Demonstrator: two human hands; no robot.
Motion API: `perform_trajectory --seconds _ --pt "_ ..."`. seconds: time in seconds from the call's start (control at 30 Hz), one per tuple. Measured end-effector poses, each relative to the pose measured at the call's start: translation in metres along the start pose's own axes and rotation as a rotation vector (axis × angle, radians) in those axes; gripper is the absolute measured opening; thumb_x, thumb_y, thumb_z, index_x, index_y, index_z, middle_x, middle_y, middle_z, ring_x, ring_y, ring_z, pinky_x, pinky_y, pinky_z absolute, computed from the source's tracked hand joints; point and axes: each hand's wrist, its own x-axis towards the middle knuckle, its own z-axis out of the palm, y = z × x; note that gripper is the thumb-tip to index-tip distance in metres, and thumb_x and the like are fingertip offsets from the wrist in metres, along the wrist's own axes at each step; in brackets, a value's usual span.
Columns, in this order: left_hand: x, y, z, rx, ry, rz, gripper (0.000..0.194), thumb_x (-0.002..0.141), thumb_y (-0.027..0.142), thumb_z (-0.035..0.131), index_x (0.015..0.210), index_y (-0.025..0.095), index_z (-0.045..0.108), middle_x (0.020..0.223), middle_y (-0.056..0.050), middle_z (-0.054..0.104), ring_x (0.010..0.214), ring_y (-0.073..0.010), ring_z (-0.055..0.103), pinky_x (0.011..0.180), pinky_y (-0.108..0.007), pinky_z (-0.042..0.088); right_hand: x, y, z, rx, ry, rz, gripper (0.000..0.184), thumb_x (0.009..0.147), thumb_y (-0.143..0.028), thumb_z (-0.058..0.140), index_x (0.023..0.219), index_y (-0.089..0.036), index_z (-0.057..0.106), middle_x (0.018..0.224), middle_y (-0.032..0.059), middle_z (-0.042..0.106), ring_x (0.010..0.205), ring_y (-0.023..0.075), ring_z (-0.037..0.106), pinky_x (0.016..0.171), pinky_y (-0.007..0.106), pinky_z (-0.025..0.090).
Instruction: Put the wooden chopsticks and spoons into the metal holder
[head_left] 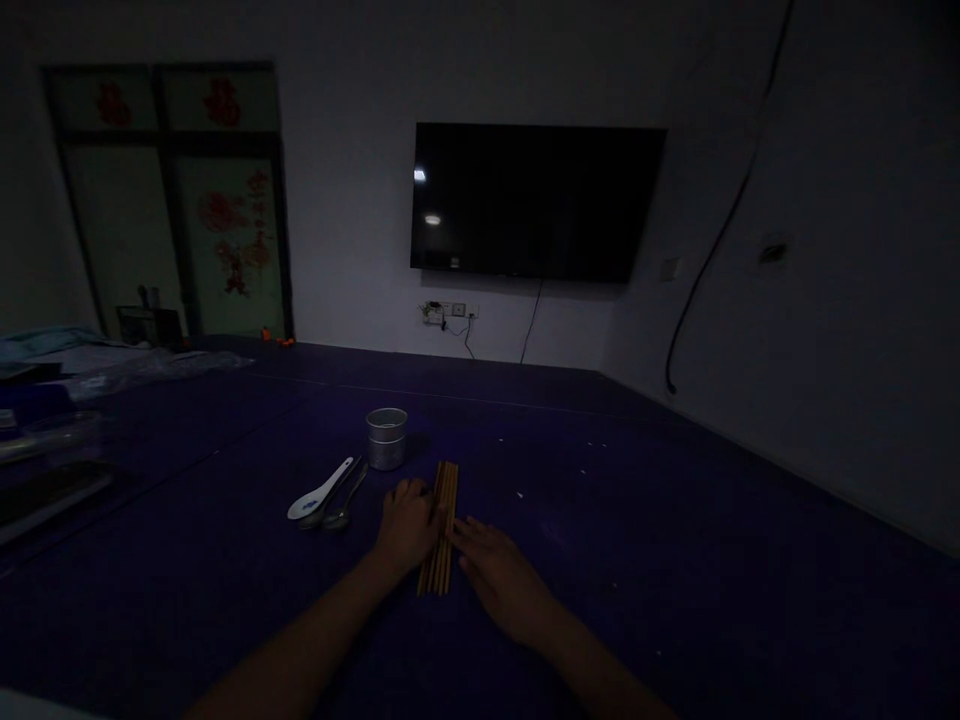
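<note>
A bundle of several wooden chopsticks (448,490) lies lengthwise on the dark purple surface (675,540) in front of me. My left hand (407,525) is on the bundle's left side, fingers curled and pressed against the chopsticks. From the right, my right hand (502,575) touches the bundle with its fingertips, fingers stretched out. Left of the hands lie a white spoon with a blue mark (319,492) and metal spoons (341,515), partly overlapping. A ridged metal cup (387,440) stands upright just beyond my left hand.
Small white scraps (520,495) dot the surface on the right. At far left are a clear plastic container (71,435) and crumpled plastic sheeting (165,365). A television (536,205) hangs on the back wall, and a dark cable (712,245) runs down the right wall.
</note>
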Motion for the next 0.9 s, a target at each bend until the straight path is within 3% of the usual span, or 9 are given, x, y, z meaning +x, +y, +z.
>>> perform_trajectory --seconds 0.23,0.9 --pt "0.001 -0.0011 0.0011 0.009 -0.006 0.003 0.036 0.091 0.027 0.033 0.111 0.02 0.063 0.124 -0.008 0.057 0.12 -0.0244 0.044 0.099 -0.041 0.034 0.0004 0.0015 0.0008 0.022 -0.002 0.004 0.045 0.095 -0.028 0.029 0.138 -0.027 0.041 0.145 0.0039 0.04 0.135 0.0228 0.031 0.11 0.048 0.025" --pt "0.0044 -0.001 0.0064 0.049 -0.024 -0.055 0.043 0.092 0.032 0.029 0.126 0.023 0.054 0.13 -0.009 0.054 0.128 -0.026 0.037 0.105 -0.052 0.027 -0.0035 -0.0003 -0.002 0.02 0.045 -0.008 0.044 0.095 -0.028 0.031 0.137 -0.027 0.043 0.143 0.0066 0.043 0.133 0.0236 0.036 0.109 0.049 0.028"
